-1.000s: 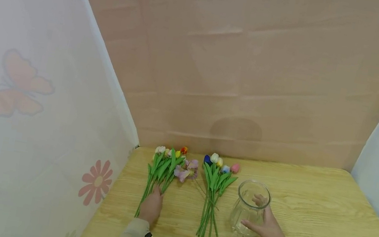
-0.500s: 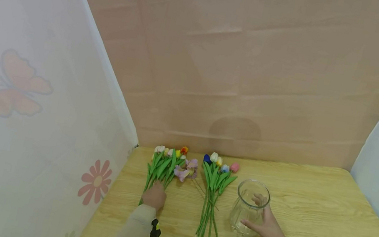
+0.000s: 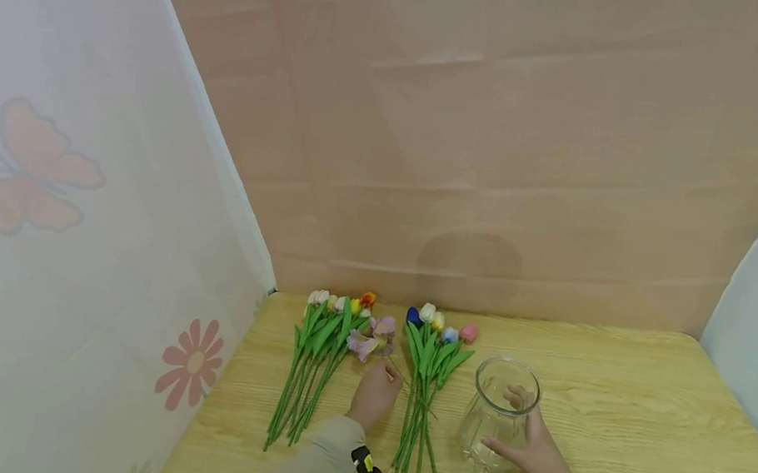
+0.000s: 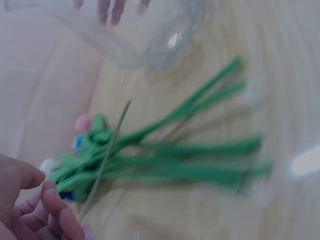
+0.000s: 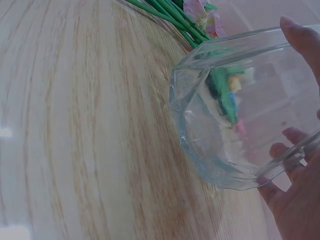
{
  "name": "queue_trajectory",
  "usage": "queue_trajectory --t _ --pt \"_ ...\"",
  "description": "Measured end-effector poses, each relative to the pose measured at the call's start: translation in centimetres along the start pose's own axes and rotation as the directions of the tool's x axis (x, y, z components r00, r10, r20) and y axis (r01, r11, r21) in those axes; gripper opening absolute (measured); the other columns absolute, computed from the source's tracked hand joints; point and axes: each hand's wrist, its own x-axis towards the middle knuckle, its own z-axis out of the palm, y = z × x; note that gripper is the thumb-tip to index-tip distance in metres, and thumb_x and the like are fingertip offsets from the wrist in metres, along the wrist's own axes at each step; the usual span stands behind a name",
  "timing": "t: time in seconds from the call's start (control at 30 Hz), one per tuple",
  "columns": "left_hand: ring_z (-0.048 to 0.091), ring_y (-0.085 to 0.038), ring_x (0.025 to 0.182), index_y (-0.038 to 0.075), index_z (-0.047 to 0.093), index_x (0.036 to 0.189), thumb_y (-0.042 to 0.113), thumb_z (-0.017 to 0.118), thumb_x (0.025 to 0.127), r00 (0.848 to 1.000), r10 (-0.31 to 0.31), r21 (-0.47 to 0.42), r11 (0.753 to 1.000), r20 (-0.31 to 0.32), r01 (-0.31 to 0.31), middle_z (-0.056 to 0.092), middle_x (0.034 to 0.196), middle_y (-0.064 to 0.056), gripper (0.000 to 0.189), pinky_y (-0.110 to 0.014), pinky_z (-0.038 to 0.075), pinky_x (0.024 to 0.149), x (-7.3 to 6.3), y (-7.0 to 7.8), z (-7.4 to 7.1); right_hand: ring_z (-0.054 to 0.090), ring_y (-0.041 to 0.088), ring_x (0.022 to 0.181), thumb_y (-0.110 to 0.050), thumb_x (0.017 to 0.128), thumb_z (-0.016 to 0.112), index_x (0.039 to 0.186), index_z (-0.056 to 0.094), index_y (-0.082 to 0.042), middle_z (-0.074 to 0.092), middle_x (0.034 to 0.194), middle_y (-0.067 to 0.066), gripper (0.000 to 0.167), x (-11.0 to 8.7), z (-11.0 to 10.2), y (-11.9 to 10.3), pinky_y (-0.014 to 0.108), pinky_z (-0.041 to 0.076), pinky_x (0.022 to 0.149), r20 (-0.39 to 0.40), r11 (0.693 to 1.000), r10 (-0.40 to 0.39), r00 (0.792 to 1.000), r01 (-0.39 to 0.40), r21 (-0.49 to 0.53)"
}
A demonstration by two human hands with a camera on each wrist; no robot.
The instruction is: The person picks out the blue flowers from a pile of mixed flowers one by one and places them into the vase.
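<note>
My right hand (image 3: 532,445) holds a clear glass vase (image 3: 493,426) at its side, thumb in front and fingers behind; the right wrist view shows the vase (image 5: 215,130) close up. My left hand (image 3: 376,392) is just below a purple flower (image 3: 372,339), fingers loosely curled, right at its thin stem. In the left wrist view the stem (image 4: 107,155) passes beside the fingertips (image 4: 72,225), which hold nothing. A bunch of tulips (image 3: 428,380) with blue, white, yellow and pink heads lies between the two hands.
Another bunch of tulips (image 3: 319,361) lies at the left of the wooden table (image 3: 624,398). A beige backdrop (image 3: 439,154) rises behind the table, with a printed white sheet (image 3: 85,219) along the left side.
My left hand has left the stems of the left tulip bunch and moved right to the purple flower's stem. The right hand and vase stay in place.
</note>
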Motion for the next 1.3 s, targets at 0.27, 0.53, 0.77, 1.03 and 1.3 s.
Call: queue_trajectory --t 0.27,0.53,0.77,1.03,1.3 --pt "0.045 -0.011 0.056 0.005 0.05 0.099 0.015 0.061 0.095 0.995 -0.099 -0.131 0.986 0.009 0.1 0.055 0.072 -0.003 0.015 -0.025 0.036 0.05 -0.6 -1.4 3.9 0.016 0.057 0.138 -0.023 0.082 0.078 0.152 0.015 -0.021 0.026 0.15 0.025 0.095 0.0 0.2 -0.3 0.079 0.016 0.096 -0.005 1.0 0.006 1.0 -0.006 0.012" --pt "0.058 -0.017 0.07 -0.002 0.06 0.102 0.021 0.062 0.094 0.981 -0.191 -0.2 0.961 0.022 0.192 0.063 0.083 -0.007 0.024 -0.032 0.048 0.061 0.6 -3.2 5.0 0.017 0.057 0.137 -0.024 0.083 0.077 0.153 0.014 -0.021 0.026 0.15 0.026 0.094 0.0 0.3 -0.8 0.08 0.017 0.095 -0.004 1.0 0.012 1.0 -0.012 0.008" --pt "0.042 -0.004 0.048 -0.002 0.064 0.113 0.017 0.058 0.097 0.95 -0.252 -0.587 0.747 0.184 0.312 0.054 0.067 0.001 0.025 -0.019 0.035 0.042 0.7 -4.3 5.0 0.017 0.054 0.139 -0.024 0.082 0.078 0.153 0.015 -0.015 0.028 0.151 0.023 0.096 0.2 0.6 -0.4 0.077 0.017 0.098 -0.01 1.0 0.012 1.0 -0.012 -0.002" --pt "0.039 -0.002 0.053 -0.001 0.061 0.118 0.015 0.056 0.098 0.915 -0.319 -0.733 0.556 0.249 0.393 0.052 0.067 0.007 0.026 -0.015 0.033 0.048 0.5 -3.2 4.4 0.018 0.054 0.138 -0.025 0.081 0.079 0.152 0.014 -0.011 0.028 0.15 0.024 0.097 0.1 0.4 -0.5 0.077 0.016 0.099 -0.016 1.0 0.015 1.0 -0.015 0.0" --pt "0.042 -0.003 0.055 0.003 0.055 0.107 0.014 0.049 0.1 0.915 -0.319 -0.729 0.561 0.248 0.393 0.052 0.072 0.004 0.014 -0.016 0.037 0.049 0.8 -1.9 3.2 0.015 0.056 0.138 -0.024 0.082 0.078 0.153 0.014 -0.016 0.027 0.151 0.025 0.096 -0.1 0.3 -0.3 0.079 0.015 0.096 -0.014 1.0 0.023 1.0 -0.022 0.005"
